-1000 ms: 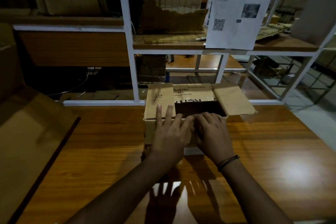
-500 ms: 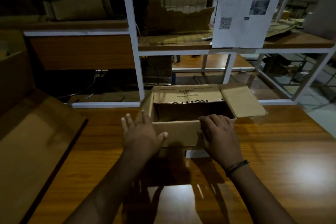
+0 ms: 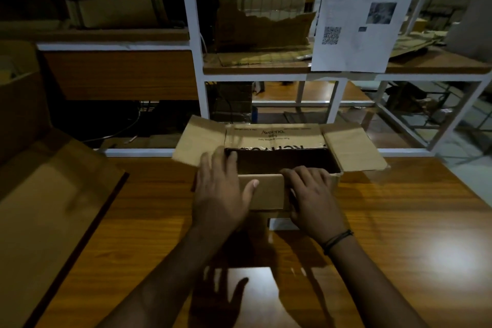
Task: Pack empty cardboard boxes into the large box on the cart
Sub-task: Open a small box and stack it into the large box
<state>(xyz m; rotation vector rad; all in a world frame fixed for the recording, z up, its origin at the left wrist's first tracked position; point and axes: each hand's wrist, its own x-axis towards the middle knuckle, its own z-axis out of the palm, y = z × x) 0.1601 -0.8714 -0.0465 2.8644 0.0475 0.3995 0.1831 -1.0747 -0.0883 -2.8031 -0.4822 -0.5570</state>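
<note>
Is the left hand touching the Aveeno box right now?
Touching. Head view: left hand lies flat on the Aveeno box, thumb against its folded-down near flap.

Head-worn camera looks forward and down, close over the wooden table [image 3: 399,234].
</note>
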